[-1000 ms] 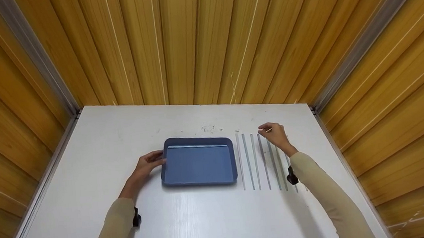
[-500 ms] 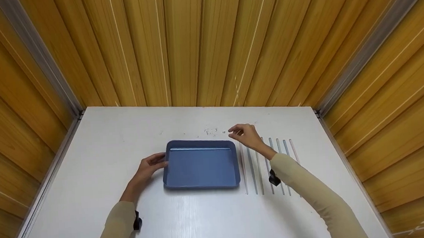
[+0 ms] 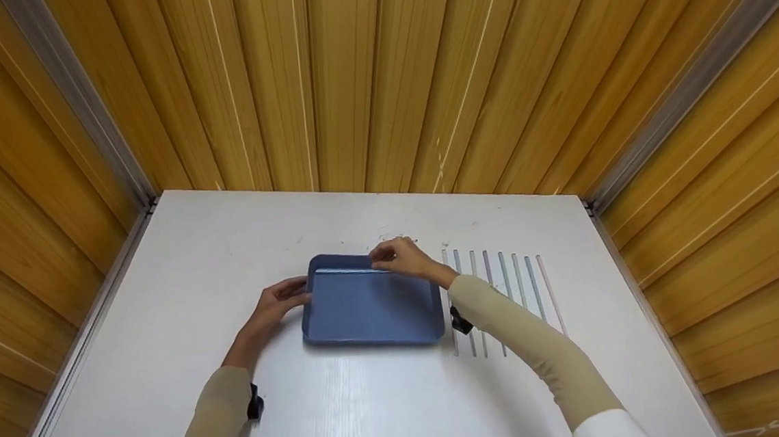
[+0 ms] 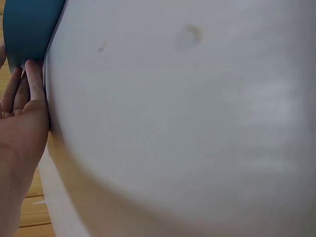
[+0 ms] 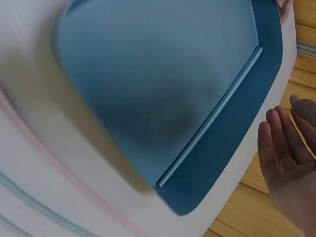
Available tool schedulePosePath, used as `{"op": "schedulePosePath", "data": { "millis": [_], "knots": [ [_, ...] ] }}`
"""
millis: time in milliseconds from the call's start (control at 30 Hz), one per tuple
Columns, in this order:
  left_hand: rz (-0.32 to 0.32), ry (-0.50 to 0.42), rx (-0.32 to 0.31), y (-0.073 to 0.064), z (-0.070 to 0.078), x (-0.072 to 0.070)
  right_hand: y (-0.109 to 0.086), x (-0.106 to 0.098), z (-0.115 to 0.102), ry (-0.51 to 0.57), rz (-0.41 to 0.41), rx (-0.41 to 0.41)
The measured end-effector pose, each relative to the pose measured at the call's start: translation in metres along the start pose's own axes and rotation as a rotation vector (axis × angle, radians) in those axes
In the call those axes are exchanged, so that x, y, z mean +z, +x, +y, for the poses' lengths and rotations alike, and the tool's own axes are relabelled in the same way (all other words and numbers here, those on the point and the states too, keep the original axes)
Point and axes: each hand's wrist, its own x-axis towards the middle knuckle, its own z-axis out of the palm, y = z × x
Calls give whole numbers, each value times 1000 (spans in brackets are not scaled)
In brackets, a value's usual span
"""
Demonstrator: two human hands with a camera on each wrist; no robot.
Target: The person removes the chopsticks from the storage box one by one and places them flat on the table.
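A blue rectangular tray [image 3: 368, 309] lies on the white table. My left hand [image 3: 279, 304] holds its left rim, thumb at the edge and fingers along the outer wall; the left wrist view shows the fingers [image 4: 33, 81] against that wall. Inside the tray, a pale blue straw-like rod [image 5: 212, 118] runs along the far wall. My right hand [image 3: 402, 255] hovers over the tray's far edge, covering part of the rod in the head view. In the right wrist view this hand [image 5: 291, 163] is apart from the tray, fingers loosely bent, with nothing visible in them.
Several thin straw-like rods lie side by side to the tray's right, including a pink rod [image 3: 551, 293] at the outer end. My right forearm [image 3: 528, 332] crosses above them. Wood-look panels [image 3: 338, 78] stand behind the table [image 3: 294, 424].
My right hand has moved left, from above the rods to over the tray's far edge. The row of rods looks unchanged. My left hand stays at the tray's left rim.
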Motion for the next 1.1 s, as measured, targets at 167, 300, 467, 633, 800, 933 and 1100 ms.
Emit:
{"op": "schedulePosePath", "data": {
  "millis": [167, 300, 467, 633, 800, 933, 1100],
  "knots": [
    [3, -2, -5, 2, 1, 1, 13, 21, -1, -36, -47, 27],
    [2, -8, -1, 2, 0, 1, 17, 34, -1, -97, -20, 66],
    [7, -12, -5, 2, -1, 1, 19, 46, 5, -153, 4, 83],
    [5, -3, 3, 3, -1, 2, 17, 52, 7, -138, 32, 89],
    [18, 2, -4, 2, -1, 1, 16, 59, 8, -105, 53, 98],
    [12, 17, -8, 1, -1, 2, 17, 66, 10, -100, 63, 92],
    [13, 3, -8, 1, -1, 2, 19, 73, 10, -107, 41, 93]
  ]
}}
